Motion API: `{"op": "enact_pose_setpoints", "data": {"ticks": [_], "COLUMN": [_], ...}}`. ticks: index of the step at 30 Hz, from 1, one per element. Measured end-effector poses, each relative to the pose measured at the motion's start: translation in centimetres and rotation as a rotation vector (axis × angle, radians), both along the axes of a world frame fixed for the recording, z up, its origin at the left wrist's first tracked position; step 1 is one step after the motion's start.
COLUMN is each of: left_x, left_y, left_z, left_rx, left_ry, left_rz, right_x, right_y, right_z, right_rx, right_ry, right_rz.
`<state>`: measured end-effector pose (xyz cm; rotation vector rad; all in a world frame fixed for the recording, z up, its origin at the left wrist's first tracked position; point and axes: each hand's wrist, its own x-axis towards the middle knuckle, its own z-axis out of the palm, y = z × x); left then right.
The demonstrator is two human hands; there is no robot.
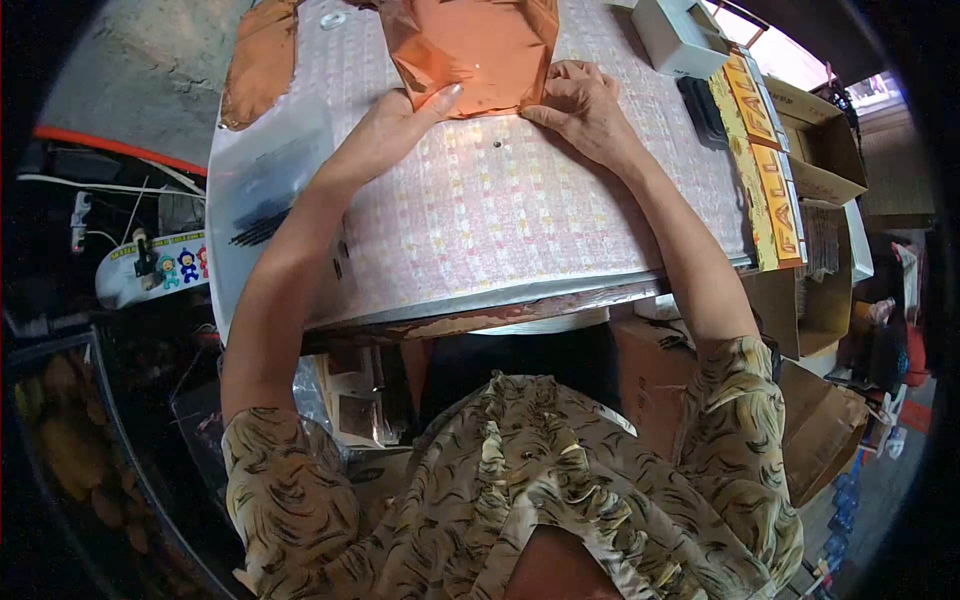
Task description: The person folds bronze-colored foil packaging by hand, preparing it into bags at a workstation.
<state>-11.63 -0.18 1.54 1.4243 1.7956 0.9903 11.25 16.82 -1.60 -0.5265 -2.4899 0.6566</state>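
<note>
At the far middle of the table lies an orange, thin, see-through bag or sheet (478,55) with creased sides. My left hand (398,125) grips its near left edge, thumb on top and the other fingers mostly hidden. At the near right corner, my right hand (585,112) pinches the same orange bag between thumb and fingers. A tiny dark round piece (497,144) rests on the checked tablecloth (480,225), just on my side of the bag's near edge.
Another orange piece (262,65) and a white ring (333,20) lie at the far left. Clear plastic (275,165) with dark thin strips sits by my left forearm. On the right are a white box (680,38), a black case (703,112) and cardboard boxes (815,140).
</note>
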Motion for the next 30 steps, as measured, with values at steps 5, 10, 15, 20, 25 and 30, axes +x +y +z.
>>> {"op": "enact_pose_setpoints", "data": {"ticks": [5,10,15,20,25,30], "left_x": [-0.7,0.7,0.2,0.1,0.2,0.3], "left_y": [0.1,-0.7,-1.4,-1.0,-1.0,-0.8], "left_z": [-0.6,-1.2,-2.4,-3.3,-2.8,-2.4], "left_rx": [-0.013,0.204,0.204,0.28,0.197,0.223], "left_ry": [0.018,-0.195,-0.177,0.054,0.161,0.172], "left_rz": [0.019,0.078,0.198,0.162,0.181,0.163], "right_x": [0.0,-0.3,-0.8,-0.9,-1.2,-1.6], "right_y": [0.0,-0.2,0.1,0.4,0.1,-0.1], "right_z": [0.0,0.0,0.0,-0.6,-0.9,-1.3], "right_rx": [-0.06,-0.075,-0.12,-0.123,-0.141,-0.108], "right_ry": [0.009,0.005,-0.064,-0.044,-0.036,-0.045], "right_rz": [0.003,-0.039,-0.079,-0.094,-0.125,-0.175]}}
